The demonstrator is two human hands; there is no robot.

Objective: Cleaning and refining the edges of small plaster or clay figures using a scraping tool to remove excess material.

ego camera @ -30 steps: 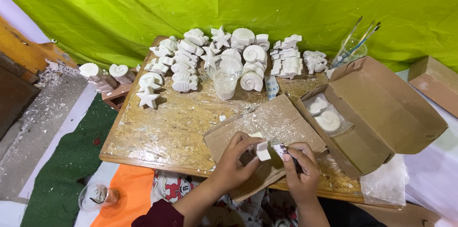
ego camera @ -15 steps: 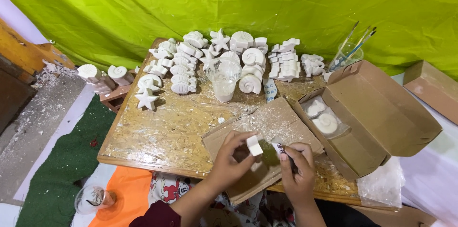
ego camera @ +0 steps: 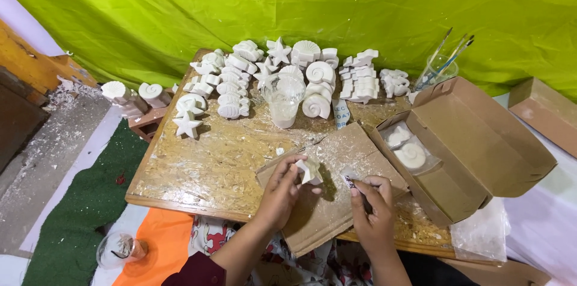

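Behind both hands, a plastic cup (ego camera: 283,101) fronts white plaster figures (ego camera: 288,72).

A small craft workshop. Past the left hand (ego camera: 281,191), rows of white plaster shapes (ego camera: 288,75) stand on a dusty wooden board (ego camera: 204,159). Paintbrushes (ego camera: 443,57) sit in a jar beyond the right hand (ego camera: 372,211).

Beyond my hands I note white shell casts (ego camera: 318,72) in rows, a clear cup (ego camera: 283,101); open cardboard box (ego camera: 481,141) right, brush jar (ego camera: 442,69) behind it.
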